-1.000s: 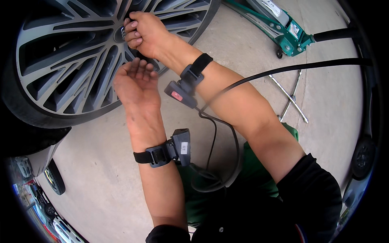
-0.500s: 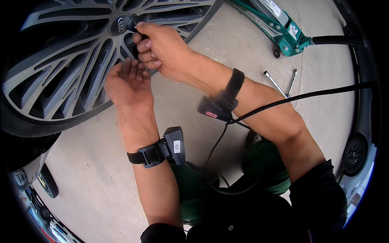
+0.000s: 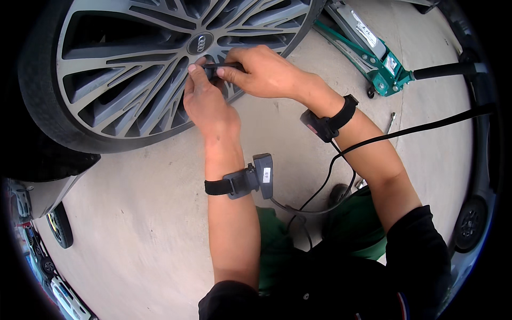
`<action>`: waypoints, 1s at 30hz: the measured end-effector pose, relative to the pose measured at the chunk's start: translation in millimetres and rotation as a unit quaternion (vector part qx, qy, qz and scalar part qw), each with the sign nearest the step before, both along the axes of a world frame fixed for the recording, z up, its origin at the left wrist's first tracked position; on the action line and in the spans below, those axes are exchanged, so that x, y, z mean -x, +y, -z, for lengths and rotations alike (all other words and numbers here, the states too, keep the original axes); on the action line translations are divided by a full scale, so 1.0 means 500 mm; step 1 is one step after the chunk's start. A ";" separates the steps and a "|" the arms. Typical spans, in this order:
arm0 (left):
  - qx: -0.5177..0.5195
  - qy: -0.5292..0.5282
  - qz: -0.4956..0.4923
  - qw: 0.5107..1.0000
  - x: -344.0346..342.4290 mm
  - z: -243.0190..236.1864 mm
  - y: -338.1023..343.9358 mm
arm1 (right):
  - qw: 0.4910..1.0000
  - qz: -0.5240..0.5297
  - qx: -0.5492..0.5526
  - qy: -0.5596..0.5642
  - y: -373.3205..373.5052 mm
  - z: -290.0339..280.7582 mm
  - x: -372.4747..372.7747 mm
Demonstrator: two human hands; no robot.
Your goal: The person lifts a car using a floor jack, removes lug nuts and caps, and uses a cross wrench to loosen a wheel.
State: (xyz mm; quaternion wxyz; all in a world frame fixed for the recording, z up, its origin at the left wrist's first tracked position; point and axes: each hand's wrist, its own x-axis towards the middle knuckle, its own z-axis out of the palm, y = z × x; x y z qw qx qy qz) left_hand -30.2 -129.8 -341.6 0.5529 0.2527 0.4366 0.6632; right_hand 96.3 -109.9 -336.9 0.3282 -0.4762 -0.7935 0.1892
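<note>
Right up at the wheel (image 3: 154,80), both hands worked close together! The right hand (image 3: 266,72) had a dark slim object (image 3: 232,66) gripped between thumb and bent fingers, its back turned upward. And there was the left hand (image 3: 210,101), thumb and fingertips drawn together right at the object's near end; whether they pinched it or merely touched it could not be made out. That object sat in front of the spokes, just below and to the right of the round hub cap (image 3: 200,44), reaching leftward out of the right hand.

Each wrist wore a strapped dark unit, the left one (image 3: 264,176) standing clear above the floor (image 3: 160,213), the right one (image 3: 318,126) hanging under its strap. A black cable (image 3: 432,122) swept in from the right, passing across the right forearm. Beyond, a green floor jack (image 3: 381,72) stood near the tyre, its black handle pointing right.
</note>
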 end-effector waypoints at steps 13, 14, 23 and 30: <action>0.192 -0.201 -0.087 0.957 0.073 -0.015 -0.015 | 0.966 0.158 0.011 0.203 0.051 0.011 0.128; 0.191 -0.203 -0.088 0.956 0.077 -0.015 -0.018 | 0.966 0.177 -0.005 0.189 0.057 0.017 0.136; 0.167 -0.219 -0.056 0.960 0.118 -0.027 -0.035 | 0.957 0.269 -0.043 0.101 0.080 0.021 0.189; 0.143 -0.223 -0.039 0.964 0.130 -0.034 -0.046 | 0.953 0.271 -0.018 0.133 0.101 0.008 0.207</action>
